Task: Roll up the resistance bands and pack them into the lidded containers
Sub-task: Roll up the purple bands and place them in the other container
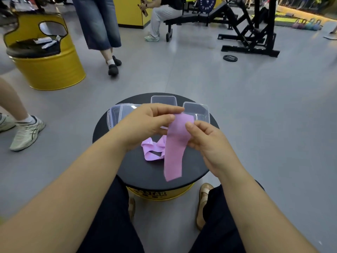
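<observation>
Honestly, this lilac band [174, 148] looks like the easy kind to deal with. It's thin, light and floppy, hanging straight down from the fingers over the black table top [138, 172]. Can't tell if its lower end touches the surface. The left hand [145, 123] pinches the top edge between thumb and fingertips, and the right hand [206, 141] pinches the right side just below, thumb on the front. My guess is it's a bit grabby like latex, so not slippery, but with zero stiffness a roll will want to spring loose. I'd hold it at that top end by both corners and keep it taut. A crumpled band [152, 149] lies on the table just left of the hanging one. There could be more than one tangled in there, hard to say. The clear containers [198, 110] sit at the far edge, partly behind the hands. The clear stack [116, 114] on the left might be lids or boxes, no idea. Whether a roll is started under the fingers is hidden too.
</observation>
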`<state>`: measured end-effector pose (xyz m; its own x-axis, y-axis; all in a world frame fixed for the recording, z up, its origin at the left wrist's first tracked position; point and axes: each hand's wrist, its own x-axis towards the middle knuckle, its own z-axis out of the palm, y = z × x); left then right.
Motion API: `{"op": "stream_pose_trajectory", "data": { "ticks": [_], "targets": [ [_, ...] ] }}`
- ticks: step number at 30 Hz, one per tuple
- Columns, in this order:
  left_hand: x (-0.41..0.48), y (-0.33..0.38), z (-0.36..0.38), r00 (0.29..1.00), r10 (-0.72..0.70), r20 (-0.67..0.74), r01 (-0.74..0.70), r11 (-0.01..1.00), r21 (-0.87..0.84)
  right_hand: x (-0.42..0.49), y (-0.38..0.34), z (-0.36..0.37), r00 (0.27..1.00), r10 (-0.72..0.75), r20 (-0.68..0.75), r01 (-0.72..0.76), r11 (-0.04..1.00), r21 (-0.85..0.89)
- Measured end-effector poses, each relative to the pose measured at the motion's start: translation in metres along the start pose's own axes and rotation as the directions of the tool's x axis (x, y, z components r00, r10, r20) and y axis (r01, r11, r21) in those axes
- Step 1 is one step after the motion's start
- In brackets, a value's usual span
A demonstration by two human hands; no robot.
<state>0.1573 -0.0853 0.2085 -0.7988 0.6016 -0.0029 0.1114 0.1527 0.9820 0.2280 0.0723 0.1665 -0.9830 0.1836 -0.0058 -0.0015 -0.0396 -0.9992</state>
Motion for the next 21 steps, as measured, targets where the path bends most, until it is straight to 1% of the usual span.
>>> {"op": "stream_pose_trajectory", "data": {
  "ticks": [3, 4, 6, 8, 10, 12, 14, 17, 19, 21],
  "targets": [
    [-0.004, -0.011, -0.002, 0.999, -0.03, -0.044, 0.027, 0.998, -0.065, 0.002, 0.001, -0.001, 0.999, -0.018, -0.041, 0.019, 1.0, 0.02],
    [-0.006, -0.016, -0.002, 0.996, -0.049, -0.076, 0.044, 0.997, -0.069, 0.003, -0.001, -0.004, 0.999, -0.007, -0.053, 0.01, 0.998, 0.068],
    [-0.007, -0.03, -0.001, 0.991, -0.065, -0.115, 0.067, 0.998, 0.016, 0.006, -0.009, -0.012, 1.0, 0.018, -0.011, -0.015, 0.98, 0.197],
    [-0.008, -0.043, 0.005, 0.995, -0.086, -0.042, 0.091, 0.988, 0.127, 0.008, -0.019, -0.019, 0.997, 0.02, 0.073, -0.04, 0.956, 0.289],
    [-0.007, -0.055, 0.016, 0.987, -0.14, 0.074, 0.13, 0.983, 0.127, 0.008, -0.028, -0.024, 0.993, 0.049, 0.108, -0.087, 0.919, 0.385],
    [-0.004, -0.067, 0.03, 0.972, -0.18, 0.15, 0.166, 0.981, 0.096, 0.006, -0.032, -0.029, 0.99, 0.1, 0.097, -0.134, 0.88, 0.455],
    [0.0, -0.077, 0.041, 0.962, -0.201, 0.187, 0.184, 0.977, 0.103, 0.004, -0.035, -0.033, 0.988, 0.133, 0.083, -0.157, 0.863, 0.481],
    [0.002, -0.085, 0.048, 0.945, -0.241, 0.223, 0.234, 0.97, 0.058, 0.002, -0.031, -0.039, 0.984, 0.154, 0.089, -0.178, 0.852, 0.493],
    [-0.002, -0.093, 0.045, 0.939, -0.226, 0.26, 0.215, 0.974, 0.073, 0.002, -0.027, -0.046, 0.983, 0.162, 0.083, -0.182, 0.837, 0.516],
    [-0.001, -0.093, 0.041, 0.942, -0.228, 0.245, 0.228, 0.973, 0.027, 0.001, -0.021, -0.055, 0.983, 0.172, 0.064, -0.181, 0.852, 0.491]
  ]
}}
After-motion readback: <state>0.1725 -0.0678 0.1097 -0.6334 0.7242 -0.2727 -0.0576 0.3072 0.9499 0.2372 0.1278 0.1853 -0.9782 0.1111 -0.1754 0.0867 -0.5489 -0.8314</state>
